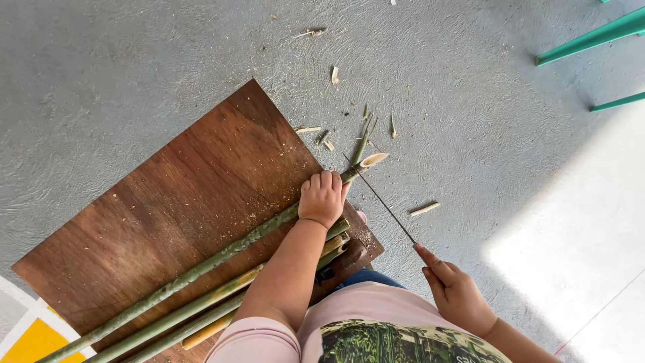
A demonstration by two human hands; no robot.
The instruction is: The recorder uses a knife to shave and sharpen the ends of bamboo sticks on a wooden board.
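Green bamboo pole [222, 255], centre frame, gripped by left hand [322, 197] on brown board [168, 222]; right hand [455, 292] (lower right) clasps thin blade [383, 202] against cut tip.

Pink short-sleeved shirt with a green printed picture, bare forearms.

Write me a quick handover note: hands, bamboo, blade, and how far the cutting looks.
Left hand: gripping the green bamboo pole near its far end, pressing it on the brown wooden board.
Right hand: holding a thin blade by its near end; the blade reaches to the pole just behind its tip.
Pole tip: already cut at a slant and pale, overhanging the board edge.
More bamboo poles lie alongside on the board.
Chips and slivers litter the grey floor.
Left: whether the tip needs more shaving cannot be told; the other poles' far ends are partly hidden.
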